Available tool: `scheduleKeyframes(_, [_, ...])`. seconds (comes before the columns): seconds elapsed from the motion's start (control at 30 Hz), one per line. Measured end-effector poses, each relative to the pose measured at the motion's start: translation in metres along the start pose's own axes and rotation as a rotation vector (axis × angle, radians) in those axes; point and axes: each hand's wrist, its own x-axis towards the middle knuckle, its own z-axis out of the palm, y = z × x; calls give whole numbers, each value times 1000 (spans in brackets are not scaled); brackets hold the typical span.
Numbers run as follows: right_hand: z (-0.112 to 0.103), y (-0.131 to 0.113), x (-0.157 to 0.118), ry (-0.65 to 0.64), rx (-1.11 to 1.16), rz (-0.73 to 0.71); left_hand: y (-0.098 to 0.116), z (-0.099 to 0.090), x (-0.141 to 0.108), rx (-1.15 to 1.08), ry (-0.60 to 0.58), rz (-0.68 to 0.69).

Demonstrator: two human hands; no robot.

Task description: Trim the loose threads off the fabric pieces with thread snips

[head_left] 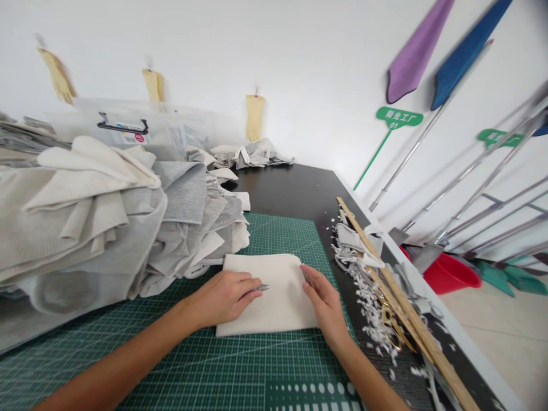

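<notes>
On the green gridded cutting mat (274, 240), a folded square of cream fabric (265, 297) is laid flat between the two bare hands. The left hand (220, 297) is curled closed on a small pointed steel blade (260, 287), which is held against the fabric's left part, while the right hand (327, 305) is kept open, its spread fingers (310, 277) resting on the fabric's right edge. To the right of the mat, a black tabletop (291, 188) is strewn with white fabric scraps (368, 302) and grey offcuts (355, 242), and a long wooden ruler (411, 302) is laid over them beside gold-handled scissors (391, 325). To the left, a tall pile of folded grey and cream fabric (128, 217) is heaped against the mat, with more crumpled grey fabric (252, 154) placed at the table's far end. Behind the pile stands a clear plastic storage box with a black handle (122, 127), its contents too blurred to be told. Beyond the table's right edge, a red plastic tub (449, 274) is set on the tiled floor, its inside hidden, and yellow rubber gloves (57, 74) are hung on the white wall.
</notes>
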Motion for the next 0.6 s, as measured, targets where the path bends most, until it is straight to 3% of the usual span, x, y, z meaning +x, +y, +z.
scheduleKeyframes(0.6, [0,-1,-2,1,5,14,2,-3,0,0,-3,-4])
